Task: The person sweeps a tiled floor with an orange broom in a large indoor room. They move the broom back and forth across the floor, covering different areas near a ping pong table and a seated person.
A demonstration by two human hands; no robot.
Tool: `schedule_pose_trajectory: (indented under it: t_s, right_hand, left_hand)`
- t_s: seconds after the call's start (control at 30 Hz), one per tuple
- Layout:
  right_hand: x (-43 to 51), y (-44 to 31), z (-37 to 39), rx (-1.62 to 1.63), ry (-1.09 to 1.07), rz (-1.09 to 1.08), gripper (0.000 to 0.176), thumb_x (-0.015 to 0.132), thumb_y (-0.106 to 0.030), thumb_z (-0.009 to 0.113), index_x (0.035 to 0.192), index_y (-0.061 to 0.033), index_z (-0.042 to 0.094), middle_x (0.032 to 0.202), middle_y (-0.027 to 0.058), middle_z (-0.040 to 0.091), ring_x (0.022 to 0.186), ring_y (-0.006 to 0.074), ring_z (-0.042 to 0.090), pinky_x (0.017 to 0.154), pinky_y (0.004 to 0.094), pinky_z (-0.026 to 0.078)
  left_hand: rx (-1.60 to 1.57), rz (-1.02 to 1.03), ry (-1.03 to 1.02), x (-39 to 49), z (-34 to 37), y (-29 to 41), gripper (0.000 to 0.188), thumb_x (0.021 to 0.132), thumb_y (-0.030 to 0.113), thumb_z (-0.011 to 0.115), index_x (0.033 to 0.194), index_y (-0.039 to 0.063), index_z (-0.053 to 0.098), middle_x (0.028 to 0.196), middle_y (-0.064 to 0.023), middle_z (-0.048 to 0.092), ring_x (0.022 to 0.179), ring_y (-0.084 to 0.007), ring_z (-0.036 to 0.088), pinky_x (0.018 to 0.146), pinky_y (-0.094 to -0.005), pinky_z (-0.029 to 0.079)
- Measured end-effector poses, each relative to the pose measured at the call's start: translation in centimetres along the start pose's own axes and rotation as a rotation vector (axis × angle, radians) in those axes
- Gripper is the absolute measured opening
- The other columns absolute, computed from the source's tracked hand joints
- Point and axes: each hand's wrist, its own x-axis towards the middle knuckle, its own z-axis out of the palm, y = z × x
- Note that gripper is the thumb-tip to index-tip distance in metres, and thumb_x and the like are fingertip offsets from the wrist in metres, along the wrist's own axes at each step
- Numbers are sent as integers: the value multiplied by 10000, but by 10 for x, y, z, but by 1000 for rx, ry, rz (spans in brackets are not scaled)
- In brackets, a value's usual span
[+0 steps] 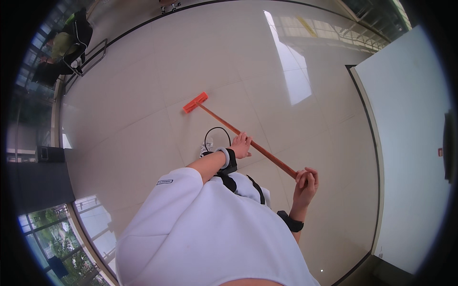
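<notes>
A long broom with an orange plastic head (195,103) slants across the floor in front of me. Its reddish-brown handle (268,155) runs from the head down to the right. My left hand (241,144) grips the handle partway along, fingers laid over the top. Around the handle's upper end curls my right hand (306,182), higher and closer to my body. The bristles are hidden beneath the head. Both wrists wear black straps, and a black cable (217,128) loops out near the left one.
Glossy pale tiles (214,53) cover the floor. A white wall or panel (404,143) with dark skirting stands at the right. A person sits on a metal-framed chair (77,46) at the upper left. Glass windows (61,232) line the left side; my white shoe (206,146) shows below the cable.
</notes>
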Motion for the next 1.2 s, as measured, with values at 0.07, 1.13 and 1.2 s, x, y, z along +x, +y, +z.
schedule_pose_trajectory:
  t_s: [0.07, 1.13, 1.2]
  right_hand:
    - [-3, 0, -10, 7, 41, 25, 192, 933, -96, 408, 940, -8, 578, 477, -4, 365, 523, 120, 424, 710, 306, 408]
    - [130, 66, 12, -324, -204, 586, 270, 935, -82, 426, 1129, 65, 541, 1039, 156, 612, 741, 235, 674, 571, 272, 513]
    - [143, 36, -4, -405, -137, 518, 266, 921, -92, 432, 1090, 69, 559, 1001, 180, 636, 701, 237, 675, 526, 262, 501]
  left_hand:
    - [19, 25, -42, 4, 3, 6, 808, 769, 392, 670, 1357, 25, 255, 1371, -239, 266, 1343, -405, 160, 1074, -519, 177]
    - [-159, -80, 327, 131, -39, -34, 294, 670, 73, 622, 940, 186, 589, 1029, -66, 517, 1142, -311, 388, 916, -489, 314]
    - [-167, 83, 210, 151, -48, -9, 325, 693, 147, 671, 1001, 189, 576, 1082, -107, 491, 1174, -337, 349, 905, -514, 306]
